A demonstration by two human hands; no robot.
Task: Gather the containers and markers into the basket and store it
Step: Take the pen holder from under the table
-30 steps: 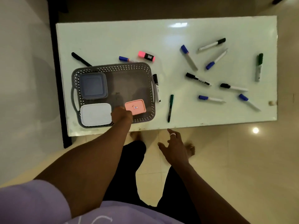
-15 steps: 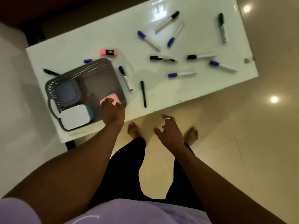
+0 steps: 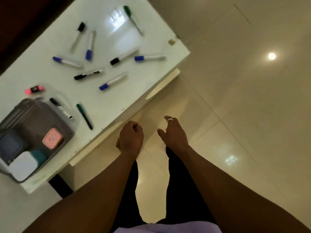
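A grey perforated basket (image 3: 32,111) sits at the table's near left corner. Inside it lie a pink container (image 3: 53,138), a dark blue container (image 3: 10,144) and a white container with a teal base (image 3: 23,165). Several markers are scattered over the white table (image 3: 107,101): a dark green pen (image 3: 84,116) and a black marker (image 3: 61,108) beside the basket, a pink highlighter (image 3: 34,89), and blue-capped and black-capped markers farther off. My left hand (image 3: 130,137) hangs loosely curled off the table's front edge, holding nothing. My right hand (image 3: 173,133) is open beside it, with a ring on one finger.
A green marker (image 3: 133,20) lies near the far right corner, close to a small beige piece (image 3: 171,42). Shiny tiled floor (image 3: 235,115) spreads to the right of the table. My legs in black trousers stand below the hands.
My left hand has let go of the pink container in the basket and pulled back off the table edge. The view has swung right and rotated.
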